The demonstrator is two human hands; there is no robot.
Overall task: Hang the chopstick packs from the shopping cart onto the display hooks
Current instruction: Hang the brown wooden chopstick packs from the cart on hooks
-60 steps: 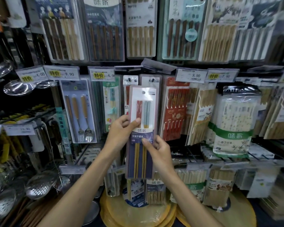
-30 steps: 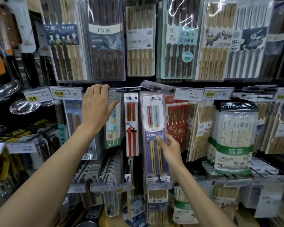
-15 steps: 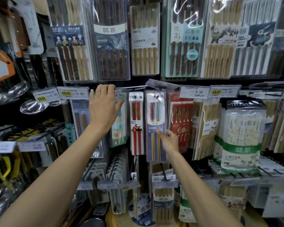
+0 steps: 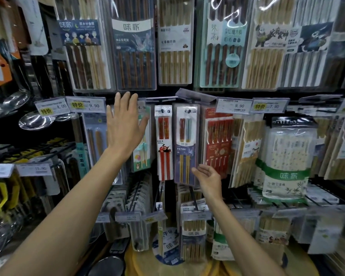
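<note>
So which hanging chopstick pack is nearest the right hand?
The purple-backed pack, holding red and grey-blue pairs, just right of the slim red pack; the right hand is by its lower corner.

My left arm reaches up and forward, bare along its whole length. My left hand (image 4: pixel 126 126) stands flat and upright, fingers straight and close together, its back toward me, up and to the left of the purple chopstick pack (image 4: pixel 185 144). My right arm stretches in from below. My right hand (image 4: pixel 208 177) hangs loose just beside that pack's lower right corner, palm turned leftward, fingers relaxed, holding nothing.
</note>
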